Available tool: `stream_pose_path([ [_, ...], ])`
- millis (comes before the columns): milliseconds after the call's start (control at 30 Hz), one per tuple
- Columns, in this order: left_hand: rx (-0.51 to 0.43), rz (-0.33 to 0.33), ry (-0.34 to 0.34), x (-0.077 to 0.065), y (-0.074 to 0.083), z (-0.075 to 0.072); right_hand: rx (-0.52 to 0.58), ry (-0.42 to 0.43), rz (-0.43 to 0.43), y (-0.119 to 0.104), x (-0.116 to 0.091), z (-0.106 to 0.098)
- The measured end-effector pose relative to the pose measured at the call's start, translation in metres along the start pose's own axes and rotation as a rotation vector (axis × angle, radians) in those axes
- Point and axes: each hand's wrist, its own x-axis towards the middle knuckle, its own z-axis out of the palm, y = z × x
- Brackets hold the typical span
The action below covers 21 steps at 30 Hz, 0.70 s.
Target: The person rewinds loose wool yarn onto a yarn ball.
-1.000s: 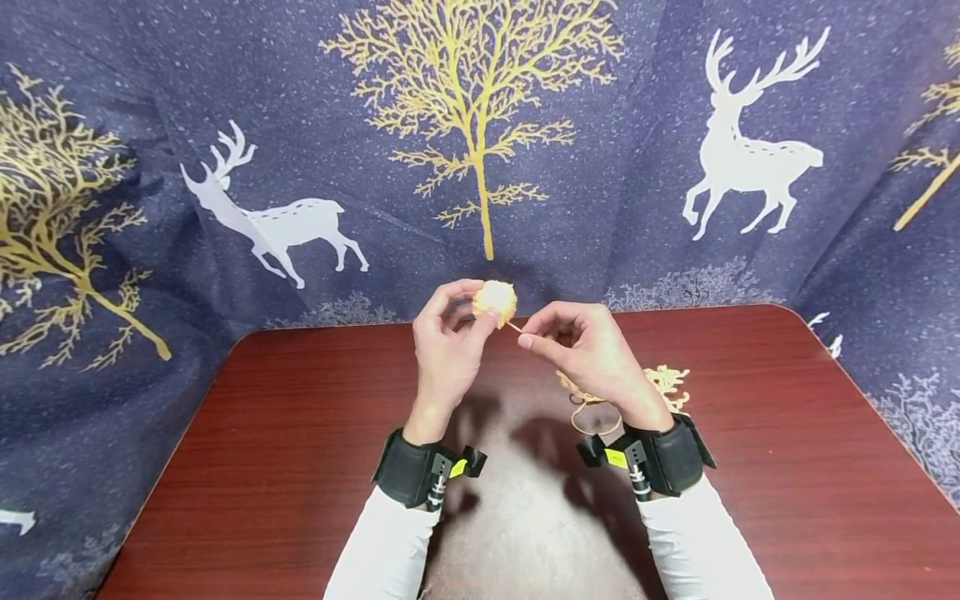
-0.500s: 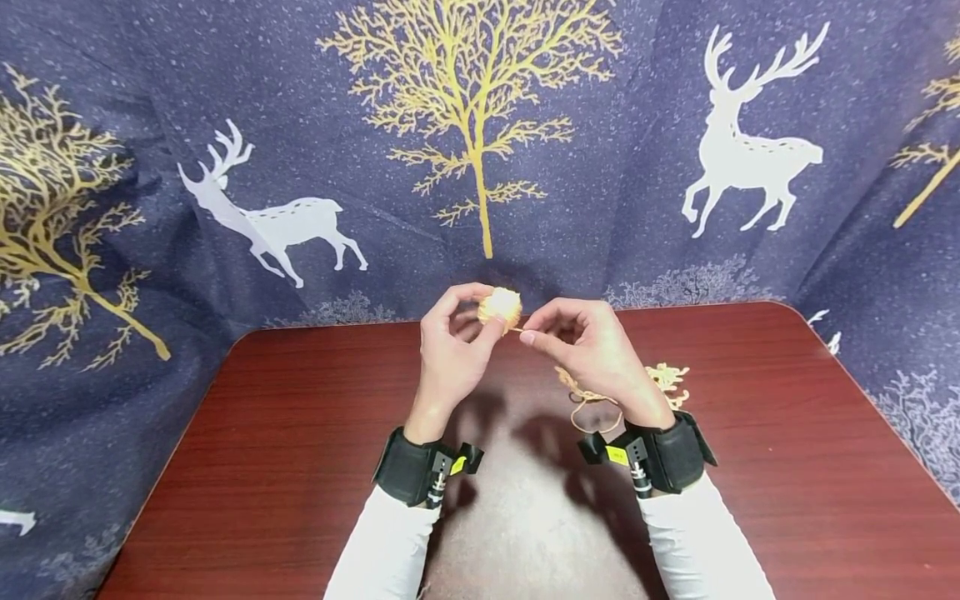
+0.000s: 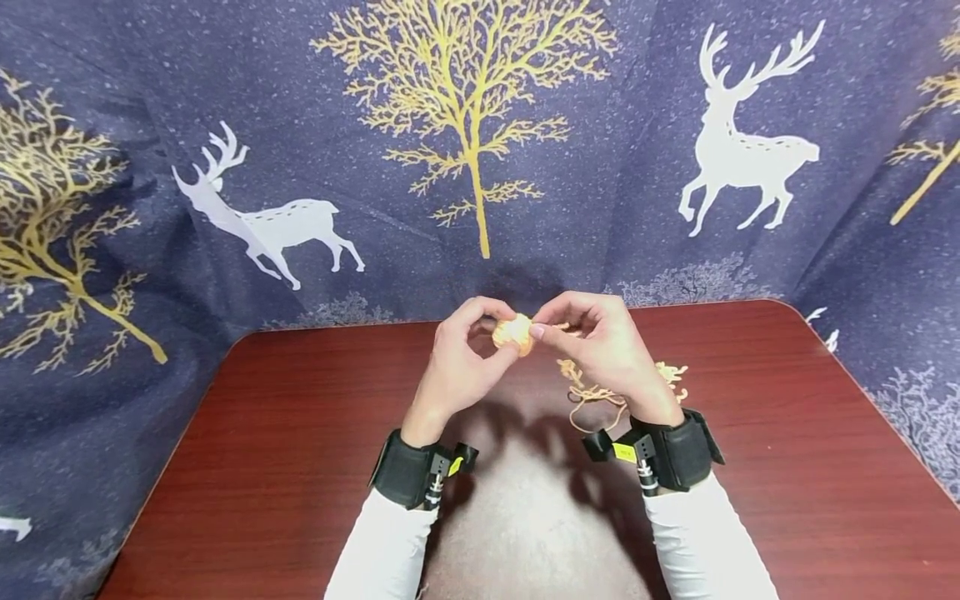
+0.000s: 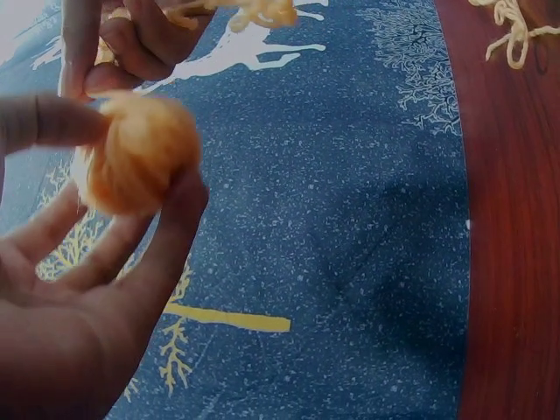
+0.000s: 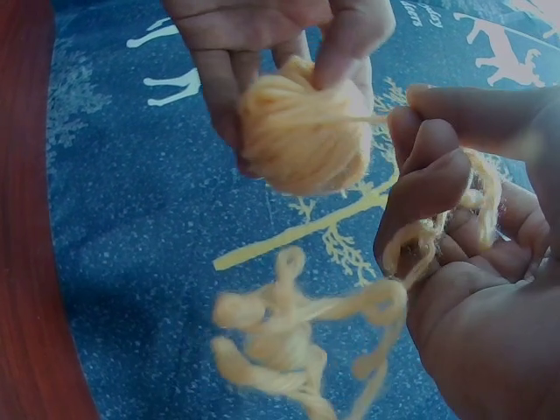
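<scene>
Above the far edge of the table, my left hand (image 3: 467, 365) holds a small ball of pale orange yarn (image 3: 513, 335) between thumb and fingertips. My right hand (image 3: 606, 348), close against the ball's right side, pinches a strand of yarn (image 5: 371, 118) between thumb and index finger. That strand runs to the ball in the right wrist view. Loose yarn (image 5: 479, 197) also passes through the right palm, and a tangled bunch of yarn (image 5: 267, 328) hangs below that hand. The ball looks slightly blurred in the left wrist view.
Beneath the right forearm, more loose yarn (image 3: 596, 398) lies looped on the reddish-brown table (image 3: 300, 433). A dark blue cloth (image 3: 420, 208) with white deer and golden trees hangs right behind the table. Both wrists wear black camera straps.
My left hand has carried the yarn ball to the right and slightly down, turning it. The right hand, earlier a short strand's length away, is now right against the ball.
</scene>
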Motion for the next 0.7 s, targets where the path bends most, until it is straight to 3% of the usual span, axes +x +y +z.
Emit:
stream_pose_path([
  [233, -0.051, -0.018, -0.213, -0.003, 0.005, 0.0, 0.04, 0.009, -0.001, 0.0, -0.003, -0.006],
  [433, -0.233, -0.035, -0.349, -0.002, 0.011, -0.003, 0.094, 0.015, -0.018, -0.001, -0.003, -0.009],
  [567, -0.389, 0.014, -0.389, -0.002, 0.012, -0.006, 0.097, 0.034, -0.019, -0.001, -0.002, -0.007],
  [700, -0.543, 0.07, -0.359, -0.001, 0.013, -0.005, 0.09, 0.048, -0.023, 0.001, -0.001, -0.005],
])
